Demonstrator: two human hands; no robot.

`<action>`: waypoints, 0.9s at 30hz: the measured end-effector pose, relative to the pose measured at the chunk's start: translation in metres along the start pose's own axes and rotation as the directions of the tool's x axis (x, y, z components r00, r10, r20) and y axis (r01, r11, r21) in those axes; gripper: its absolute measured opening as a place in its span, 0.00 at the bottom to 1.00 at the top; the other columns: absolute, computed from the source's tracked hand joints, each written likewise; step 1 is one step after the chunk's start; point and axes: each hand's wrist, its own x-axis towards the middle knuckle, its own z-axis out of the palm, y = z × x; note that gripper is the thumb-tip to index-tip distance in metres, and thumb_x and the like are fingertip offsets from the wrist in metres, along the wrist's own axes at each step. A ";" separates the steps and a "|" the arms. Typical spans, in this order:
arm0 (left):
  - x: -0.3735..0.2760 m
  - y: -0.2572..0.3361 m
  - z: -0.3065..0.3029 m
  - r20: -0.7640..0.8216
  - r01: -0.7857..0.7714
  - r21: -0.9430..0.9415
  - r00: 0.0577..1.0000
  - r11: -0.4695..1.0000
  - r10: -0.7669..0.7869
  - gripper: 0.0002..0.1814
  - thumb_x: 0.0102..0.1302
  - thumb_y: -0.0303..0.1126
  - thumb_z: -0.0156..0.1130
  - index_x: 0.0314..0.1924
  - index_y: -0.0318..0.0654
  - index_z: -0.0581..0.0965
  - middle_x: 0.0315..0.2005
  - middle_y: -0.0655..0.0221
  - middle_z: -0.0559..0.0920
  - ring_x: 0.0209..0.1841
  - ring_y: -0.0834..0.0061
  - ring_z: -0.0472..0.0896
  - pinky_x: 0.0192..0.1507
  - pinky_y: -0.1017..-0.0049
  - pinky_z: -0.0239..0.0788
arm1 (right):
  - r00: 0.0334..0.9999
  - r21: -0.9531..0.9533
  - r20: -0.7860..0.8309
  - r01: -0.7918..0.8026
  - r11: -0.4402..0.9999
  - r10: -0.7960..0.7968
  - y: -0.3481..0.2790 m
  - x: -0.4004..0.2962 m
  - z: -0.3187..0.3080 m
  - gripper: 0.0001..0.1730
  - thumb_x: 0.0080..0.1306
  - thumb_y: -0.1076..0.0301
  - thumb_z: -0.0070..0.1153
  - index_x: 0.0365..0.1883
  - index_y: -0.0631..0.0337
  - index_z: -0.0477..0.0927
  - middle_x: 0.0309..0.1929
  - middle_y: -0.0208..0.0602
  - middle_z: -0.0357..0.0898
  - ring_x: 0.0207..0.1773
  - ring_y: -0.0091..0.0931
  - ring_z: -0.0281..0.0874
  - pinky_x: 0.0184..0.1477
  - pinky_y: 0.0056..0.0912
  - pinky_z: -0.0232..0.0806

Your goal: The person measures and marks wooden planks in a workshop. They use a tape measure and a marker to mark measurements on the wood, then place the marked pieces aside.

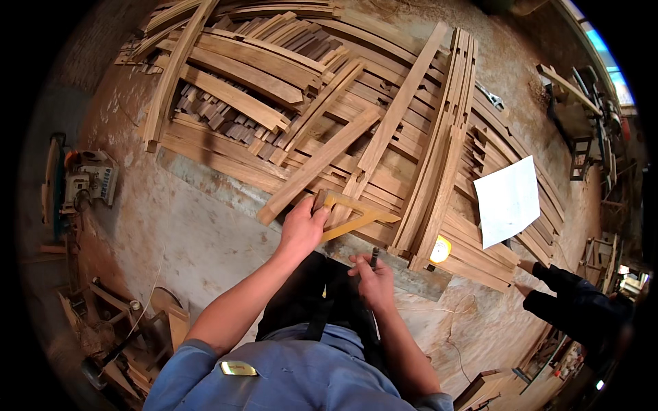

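Note:
My left hand (303, 226) grips the thick stock of a yellow triangular set square (354, 222), whose pointed end reaches right over the near ends of the timber. A short wooden board (321, 164) lies slanted just beyond that hand, and a longer notched wooden rail (403, 97) runs away from me beside it. Near the workbench edge, my right hand (376, 280) holds a dark pencil or marker (375, 257) upright. To its right, a bundle of mortised wooden rails (444, 149) lies with a yellow tape measure (440, 250) at its near end.
Stacked wooden strips (221, 110) fill the bench's left part. A white paper sheet (508, 201) and an adjustable wrench (491, 96) lie on the right side. Another person in dark clothing (576, 303) touches the timber ends at right. A power tool (90, 180) stands far left.

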 end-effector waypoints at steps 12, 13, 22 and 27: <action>0.018 0.004 -0.001 0.052 0.080 0.254 0.994 0.964 -0.096 0.20 0.70 0.44 0.51 0.47 0.33 0.76 0.38 0.47 0.82 0.44 0.48 0.79 0.47 0.59 0.69 | 0.992 0.132 0.053 0.109 0.985 -0.117 0.006 0.049 0.049 0.11 0.69 0.68 0.54 0.45 0.66 0.76 0.34 0.30 0.80 0.30 0.19 0.78 0.36 0.22 0.70; 0.021 0.009 -0.002 0.072 0.091 0.278 0.991 0.956 -0.115 0.20 0.70 0.45 0.51 0.46 0.33 0.76 0.39 0.45 0.82 0.46 0.45 0.79 0.48 0.56 0.69 | 0.993 0.121 0.060 0.097 0.988 -0.105 0.003 0.048 0.050 0.10 0.69 0.70 0.53 0.46 0.66 0.75 0.36 0.31 0.80 0.30 0.20 0.78 0.35 0.23 0.69; 0.032 0.003 -0.013 0.278 -0.092 0.381 0.960 0.920 -0.019 0.20 0.69 0.43 0.52 0.40 0.29 0.74 0.35 0.43 0.81 0.42 0.43 0.79 0.45 0.53 0.69 | 0.996 0.204 0.032 0.080 0.976 -0.088 0.012 0.040 0.067 0.06 0.69 0.72 0.52 0.42 0.63 0.75 0.31 0.30 0.80 0.31 0.18 0.76 0.33 0.22 0.67; 0.013 -0.014 -0.029 0.391 -0.190 0.341 0.919 0.921 0.045 0.18 0.70 0.40 0.52 0.49 0.30 0.71 0.38 0.42 0.80 0.45 0.40 0.77 0.46 0.53 0.69 | 1.000 0.171 0.024 -0.006 0.985 0.002 0.032 0.011 0.083 0.07 0.68 0.72 0.52 0.43 0.64 0.75 0.30 0.30 0.81 0.33 0.18 0.77 0.37 0.22 0.68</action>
